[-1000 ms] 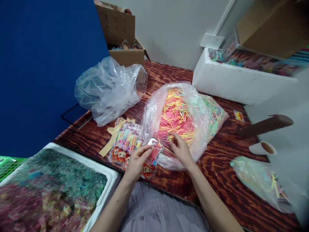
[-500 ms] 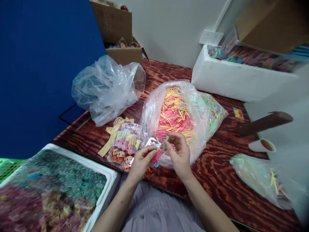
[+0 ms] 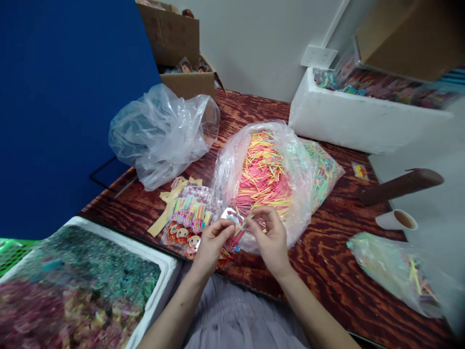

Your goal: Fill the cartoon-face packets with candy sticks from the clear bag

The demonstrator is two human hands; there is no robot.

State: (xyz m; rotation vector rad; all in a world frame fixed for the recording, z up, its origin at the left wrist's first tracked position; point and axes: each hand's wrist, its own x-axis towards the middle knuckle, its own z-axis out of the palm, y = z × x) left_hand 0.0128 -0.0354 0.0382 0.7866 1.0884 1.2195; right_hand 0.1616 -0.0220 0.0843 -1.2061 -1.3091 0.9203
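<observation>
My left hand [image 3: 213, 243] is closed in a pinch on the side of a small printed plastic packet [image 3: 238, 236] with pink sticks inside. At the packet's upper end, the fingers of my right hand [image 3: 271, 242] pinch a thin light green stick [image 3: 248, 219]. Whether the stick's tip is inside the packet is too small to tell. Just beyond my hands lies a large open clear bag [image 3: 227, 165], full of loose pink and yellow sticks [image 3: 262, 179]. Filled packets with a printed cartoon face [image 3: 189, 220] are piled to the left of my left hand.
A foam box [image 3: 152, 257] of colourful pieces stands at lower left. Crumpled clear plastic [image 3: 163, 131] lies at back left, before a cardboard box [image 3: 187, 83]. At right are a white foam box [image 3: 363, 118], a brown tube [image 3: 399, 186], a paper cup [image 3: 387, 221] and a plastic bag [image 3: 381, 261].
My right fingers have come down slightly toward the packet's upper end with the green stick. My left hand keeps its pinch on the packet.
</observation>
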